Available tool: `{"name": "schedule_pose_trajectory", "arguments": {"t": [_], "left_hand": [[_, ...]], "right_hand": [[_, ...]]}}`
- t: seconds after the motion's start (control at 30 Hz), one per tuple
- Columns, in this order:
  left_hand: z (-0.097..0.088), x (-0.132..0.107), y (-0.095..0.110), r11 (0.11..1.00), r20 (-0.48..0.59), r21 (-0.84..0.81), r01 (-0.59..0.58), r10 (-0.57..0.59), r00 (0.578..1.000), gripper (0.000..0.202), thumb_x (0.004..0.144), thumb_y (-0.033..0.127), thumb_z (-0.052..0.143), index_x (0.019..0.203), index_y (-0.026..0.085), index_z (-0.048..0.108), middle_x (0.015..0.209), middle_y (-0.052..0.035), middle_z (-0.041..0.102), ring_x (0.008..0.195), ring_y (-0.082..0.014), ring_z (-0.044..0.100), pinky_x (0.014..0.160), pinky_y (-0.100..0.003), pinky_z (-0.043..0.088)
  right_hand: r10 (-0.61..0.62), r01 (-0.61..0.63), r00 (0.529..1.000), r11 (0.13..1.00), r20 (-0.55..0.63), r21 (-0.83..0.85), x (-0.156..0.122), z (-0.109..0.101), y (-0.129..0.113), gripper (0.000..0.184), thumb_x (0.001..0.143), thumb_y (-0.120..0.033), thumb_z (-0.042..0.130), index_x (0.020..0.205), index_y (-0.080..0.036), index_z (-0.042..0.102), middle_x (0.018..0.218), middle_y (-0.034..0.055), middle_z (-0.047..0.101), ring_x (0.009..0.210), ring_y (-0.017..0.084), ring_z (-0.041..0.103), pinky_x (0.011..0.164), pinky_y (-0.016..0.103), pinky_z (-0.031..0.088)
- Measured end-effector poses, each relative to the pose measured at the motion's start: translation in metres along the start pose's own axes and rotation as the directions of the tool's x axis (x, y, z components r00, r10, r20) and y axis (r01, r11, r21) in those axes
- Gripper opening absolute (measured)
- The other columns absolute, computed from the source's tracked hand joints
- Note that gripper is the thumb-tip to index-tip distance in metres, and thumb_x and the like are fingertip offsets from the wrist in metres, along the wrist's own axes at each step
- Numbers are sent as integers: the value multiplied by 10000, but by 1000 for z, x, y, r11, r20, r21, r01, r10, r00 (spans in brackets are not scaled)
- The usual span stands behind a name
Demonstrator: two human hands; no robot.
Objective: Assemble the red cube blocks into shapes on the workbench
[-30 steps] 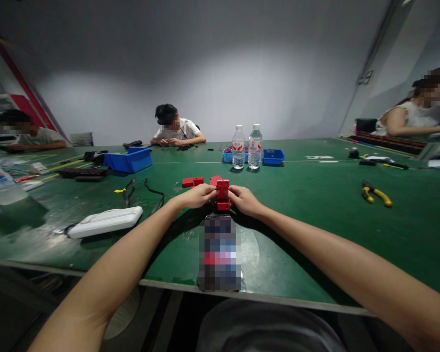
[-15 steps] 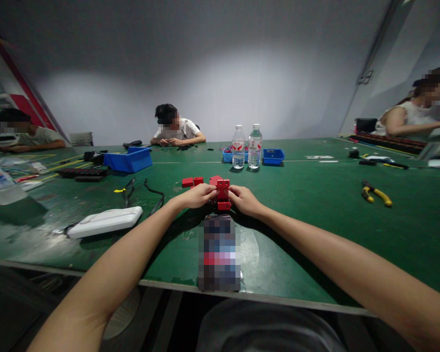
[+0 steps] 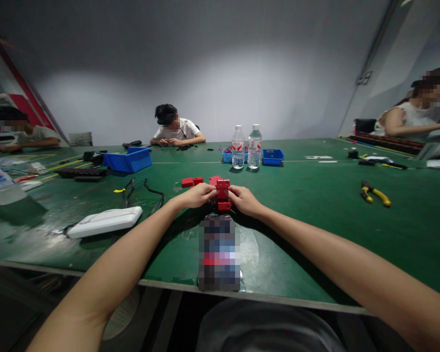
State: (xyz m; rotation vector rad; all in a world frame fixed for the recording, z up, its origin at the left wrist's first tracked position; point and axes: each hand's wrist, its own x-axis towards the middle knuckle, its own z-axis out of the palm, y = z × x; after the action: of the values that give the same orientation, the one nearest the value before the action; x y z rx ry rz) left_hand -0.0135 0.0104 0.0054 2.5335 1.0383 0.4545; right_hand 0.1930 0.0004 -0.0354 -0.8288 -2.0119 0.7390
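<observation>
Between my hands is a small red block with dark holes near its top edge; its exact kind I cannot make out. My left hand pinches it from the left, fingers closed. From the right, the closed fingers of my right hand grip its other side. Just below it sits another red piece; whether the two are joined I cannot tell. More red blocks lie on the green table behind my left hand. Nearer to me, below my hands, a phone lies flat, its screen blurred out.
To the left lie a white device and black straps. Farther back stand a blue bin, two water bottles and a blue tray. Yellow-handled pliers rest at right. Several people sit around the table.
My hands and the red block stay practically in place. The person at the far left has shifted slightly to the left.
</observation>
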Motion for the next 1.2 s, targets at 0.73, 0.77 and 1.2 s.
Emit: {"name": "schedule_pose_trajectory", "arguments": {"t": [0.73, 0.77, 1.2], "left_hand": [[0, 0, -6, 990, 26, -142, 27, -23, 999, 562, 911, 573, 345, 855, 87, 623, 766, -55, 615, 689, -165, 546, 665, -282, 454], [1, 1, -6, 990, 22, -138, 27, -24, 999, 561, 910, 573, 346, 858, 88, 623, 765, -53, 615, 689, -164, 544, 664, -281, 454], [-1, -1, -4, 983, 32, -178, 35, -30, 999, 540, 904, 566, 370, 850, 93, 624, 797, -70, 640, 729, -177, 571, 703, -286, 470]], "right_hand": [[-2, 2, 1000, 1000, -1, 14, 0, 1, 1, 352, 929, -353, 440, 1044, -121, 679, 1002, 88, 711, 841, 190, 632, 800, 312, 472], [-3, 3, 1000, 1000, -2, 13, 0, 1, 1, 354, 928, -354, 439, 1038, -119, 679, 994, 88, 710, 833, 188, 629, 798, 311, 471], [41, -41, 999, 998, -7, 39, -1, 2, 0, 355, 915, -382, 443, 991, -115, 665, 872, 65, 687, 693, 146, 581, 667, 262, 457]]}}
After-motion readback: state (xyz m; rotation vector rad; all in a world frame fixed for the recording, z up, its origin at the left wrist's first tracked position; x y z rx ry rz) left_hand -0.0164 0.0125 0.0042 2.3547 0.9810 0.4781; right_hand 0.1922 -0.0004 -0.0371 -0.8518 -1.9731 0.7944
